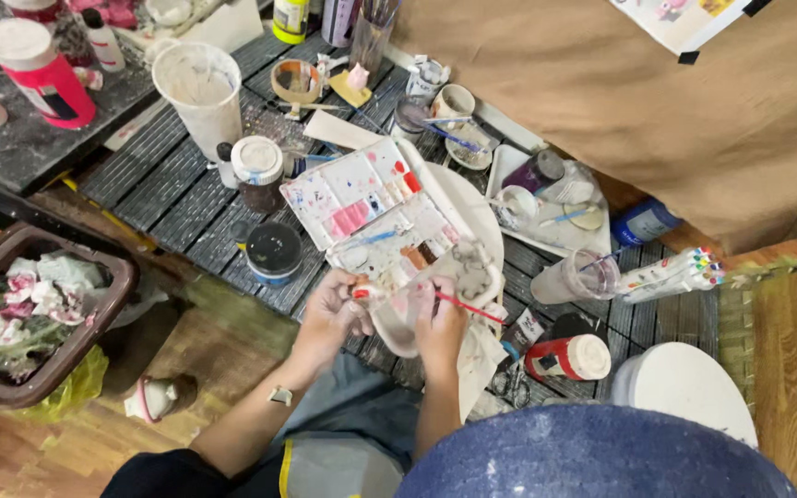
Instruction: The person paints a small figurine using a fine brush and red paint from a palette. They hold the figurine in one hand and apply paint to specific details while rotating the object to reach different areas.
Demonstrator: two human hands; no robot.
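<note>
The left hand (327, 312) is curled around the near-left side of a small whitish, pink-tinted figurine (397, 318), fingers closed on its edge. The right hand (442, 325) grips the same piece from the other side and also pinches a thin red-handled paintbrush (472, 307), whose handle slants away to the right of the knuckles. Whether the bristles touch the figurine cannot be told.

Just beyond both hands lies a white paint palette (371, 207), its wells smeared with pink, red, blue and brown, overlapping a white plate (472, 207). To the left of the left hand, a little farther out, stands a round jar with a black lid (274, 251), and beyond that a jar with a white lid (257, 166) and a tall white cup (200, 92). To the right of the right hand sit a clear cup of cloudy water (572, 277), a bundle of markers (673, 274) and, nearer, a red bottle lying on its side (568, 358). Far left of the left hand, well apart, is a brown bin (108, 318) holding crumpled tissues.
</note>
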